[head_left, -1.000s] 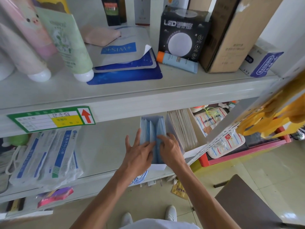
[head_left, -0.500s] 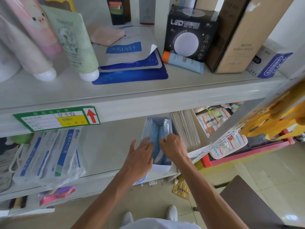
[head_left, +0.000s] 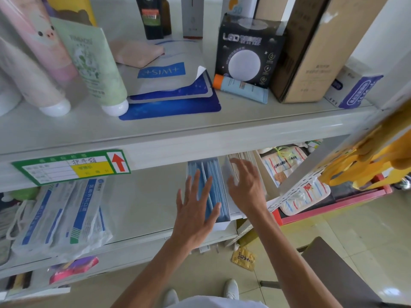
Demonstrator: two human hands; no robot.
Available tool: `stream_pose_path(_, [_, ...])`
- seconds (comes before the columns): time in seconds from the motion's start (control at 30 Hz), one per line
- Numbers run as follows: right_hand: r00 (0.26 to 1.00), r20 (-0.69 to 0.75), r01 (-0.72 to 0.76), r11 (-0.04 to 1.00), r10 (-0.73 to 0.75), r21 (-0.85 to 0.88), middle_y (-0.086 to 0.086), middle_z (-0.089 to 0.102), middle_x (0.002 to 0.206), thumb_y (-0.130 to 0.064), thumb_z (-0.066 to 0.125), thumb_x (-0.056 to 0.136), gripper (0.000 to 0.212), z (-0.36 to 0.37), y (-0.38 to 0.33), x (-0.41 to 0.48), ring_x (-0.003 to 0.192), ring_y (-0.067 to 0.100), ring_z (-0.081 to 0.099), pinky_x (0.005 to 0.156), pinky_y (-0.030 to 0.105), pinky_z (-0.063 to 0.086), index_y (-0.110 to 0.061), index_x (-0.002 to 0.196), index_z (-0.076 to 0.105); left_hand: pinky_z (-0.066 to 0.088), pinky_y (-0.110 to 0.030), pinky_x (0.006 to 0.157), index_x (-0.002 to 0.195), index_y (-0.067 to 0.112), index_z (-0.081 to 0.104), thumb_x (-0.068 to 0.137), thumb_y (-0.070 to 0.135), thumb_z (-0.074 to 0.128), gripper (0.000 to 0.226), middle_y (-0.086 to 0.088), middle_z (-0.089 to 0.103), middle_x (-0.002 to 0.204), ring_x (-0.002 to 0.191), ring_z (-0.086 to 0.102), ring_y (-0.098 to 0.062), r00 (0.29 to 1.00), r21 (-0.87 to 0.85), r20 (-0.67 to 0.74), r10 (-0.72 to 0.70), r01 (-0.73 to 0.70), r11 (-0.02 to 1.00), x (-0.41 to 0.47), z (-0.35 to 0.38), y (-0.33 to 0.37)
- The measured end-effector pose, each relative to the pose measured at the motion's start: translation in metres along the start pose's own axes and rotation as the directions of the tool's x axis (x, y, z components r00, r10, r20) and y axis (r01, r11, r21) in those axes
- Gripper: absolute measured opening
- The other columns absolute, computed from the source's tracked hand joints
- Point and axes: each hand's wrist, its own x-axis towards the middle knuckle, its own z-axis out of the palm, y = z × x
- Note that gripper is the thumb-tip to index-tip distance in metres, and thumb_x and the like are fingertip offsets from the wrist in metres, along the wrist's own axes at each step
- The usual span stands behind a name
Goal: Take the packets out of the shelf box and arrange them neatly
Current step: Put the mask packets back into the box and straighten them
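A white open-topped shelf box (head_left: 219,225) stands on the lower shelf, with several blue packets (head_left: 214,185) upright inside it. My left hand (head_left: 195,210) lies flat with spread fingers over the left side of the box and the packets. My right hand (head_left: 245,185) hovers open at the box's right edge, fingers apart, beside a row of pale flat packets (head_left: 239,157) standing to the right. Neither hand grips anything.
Bagged masks (head_left: 64,214) lie on the lower shelf (head_left: 142,207) at the left. The upper shelf (head_left: 178,132) carries tubes, face-mask sachets, an LED lamp box (head_left: 246,50) and a cardboard carton. Yellow bags (head_left: 373,156) hang at the right. A red tray sits low right.
Both hands have let go of the blue packets and opened. My right hand moved up and right to the box's edge; my left hand spread flat over the box.
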Motion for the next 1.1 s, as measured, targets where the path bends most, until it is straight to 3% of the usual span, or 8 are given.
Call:
stream_pose_path(0.07, [0.991, -0.020, -0.134, 0.972, 0.133, -0.192, 0.013, 0.036, 0.146, -0.035, 0.062, 0.088, 0.063, -0.011, 0.022, 0.004, 0.136, 0.030, 0.035, 0.111, 0.047, 0.035, -0.023, 0.145, 0.036, -0.006, -0.051, 0.122, 0.158, 0.039, -0.007, 0.098, 0.067, 0.011, 0.068, 0.004, -0.025, 0.165, 0.154, -0.018, -0.023, 0.999, 0.144, 0.040, -0.023, 0.017, 0.989, 0.009, 0.009, 0.010])
stream_pose_path(0.17, [0.900, 0.212, -0.284, 0.882, 0.381, -0.376, 0.023, 0.011, 0.154, -0.065, 0.058, 0.083, 0.094, -0.015, 0.036, -0.001, 0.138, 0.042, 0.020, 0.112, 0.053, 0.024, -0.031, 0.155, 0.008, 0.009, -0.056, 0.122, 0.159, 0.029, 0.000, 0.099, 0.060, 0.008, 0.069, -0.001, -0.013, 0.168, 0.156, -0.003, -0.027, 0.994, 0.273, 0.106, 0.002, -0.031, 0.961, 0.023, 0.025, 0.018])
stream_pose_path(0.3, [0.914, 0.196, -0.247, 0.868, 0.357, -0.430, 0.020, 0.022, 0.148, -0.071, 0.050, 0.081, 0.093, -0.004, 0.043, -0.017, 0.126, 0.041, 0.035, 0.105, 0.053, 0.031, -0.039, 0.154, 0.003, 0.015, -0.053, 0.123, 0.160, 0.024, 0.004, 0.099, 0.058, 0.009, 0.070, -0.010, -0.008, 0.168, 0.155, -0.004, -0.032, 0.975, 0.181, -0.028, -0.221, 0.222, 0.958, 0.047, 0.018, 0.005])
stream_pose_path(0.43, [0.935, 0.138, -0.252, 0.884, 0.328, -0.393, 0.014, 0.033, 0.138, -0.081, 0.041, 0.078, 0.090, 0.003, 0.043, -0.022, 0.107, 0.034, 0.044, 0.088, 0.046, 0.037, -0.041, 0.151, 0.007, 0.024, -0.048, 0.122, 0.160, 0.022, 0.005, 0.101, 0.055, 0.014, 0.069, -0.012, -0.003, 0.168, 0.155, 0.000, -0.032, 0.994, 0.145, 0.045, -0.098, 0.091, 0.985, 0.049, 0.020, 0.019])
stream_pose_path(0.6, [0.937, 0.130, -0.263, 0.898, 0.325, -0.354, 0.017, 0.010, 0.157, -0.066, 0.049, 0.087, 0.079, 0.000, 0.028, -0.016, 0.137, 0.043, 0.020, 0.107, 0.056, 0.025, -0.039, 0.152, 0.015, 0.016, -0.044, 0.122, 0.160, 0.023, 0.016, 0.103, 0.034, 0.040, 0.062, -0.004, 0.001, 0.169, 0.156, 0.001, -0.024, 0.964, -0.288, -0.028, -0.266, 0.247, 0.925, 0.055, -0.009, 0.006])
stream_pose_path(0.8, [0.998, -0.046, -0.048, 0.993, 0.044, -0.104, 0.016, 0.034, 0.144, -0.017, 0.070, 0.078, 0.060, 0.016, -0.067, -0.014, 0.131, 0.038, 0.031, 0.102, 0.054, 0.030, -0.024, 0.135, 0.051, 0.034, -0.049, 0.115, 0.146, 0.011, 0.045, 0.089, 0.014, 0.056, 0.058, -0.012, 0.029, 0.160, 0.148, 0.031, -0.032, 0.836, -0.278, -0.333, -0.436, 0.355, 0.893, -0.012, -0.090, -0.091])
stream_pose_path(0.93, [0.946, 0.263, 0.160, 0.980, -0.186, 0.118, 0.013, 0.051, 0.127, -0.011, 0.068, 0.080, 0.050, 0.073, -0.151, -0.036, 0.117, 0.032, 0.051, 0.097, 0.038, 0.042, -0.016, 0.129, 0.057, 0.025, -0.055, 0.118, 0.151, 0.015, 0.039, 0.095, 0.026, 0.054, 0.059, -0.017, 0.026, 0.161, 0.150, 0.021, -0.037, 0.644, -0.151, -0.406, -0.649, 0.653, 0.742, -0.069, -0.132, -0.188])
stream_pose_path(1.1, [0.679, 0.731, -0.309, 0.929, 0.066, 0.203, 0.011, 0.060, 0.129, -0.021, 0.066, 0.087, 0.052, 0.173, -0.227, -0.064, 0.114, 0.024, 0.059, 0.084, 0.019, 0.041, -0.012, 0.136, 0.051, 0.003, -0.059, 0.123, 0.156, 0.046, 0.004, 0.095, 0.070, 0.027, 0.069, -0.005, -0.010, 0.168, 0.154, -0.010, -0.032, 0.633, -0.020, -0.133, -0.762, 0.767, 0.641, -0.121, -0.119, -0.273])
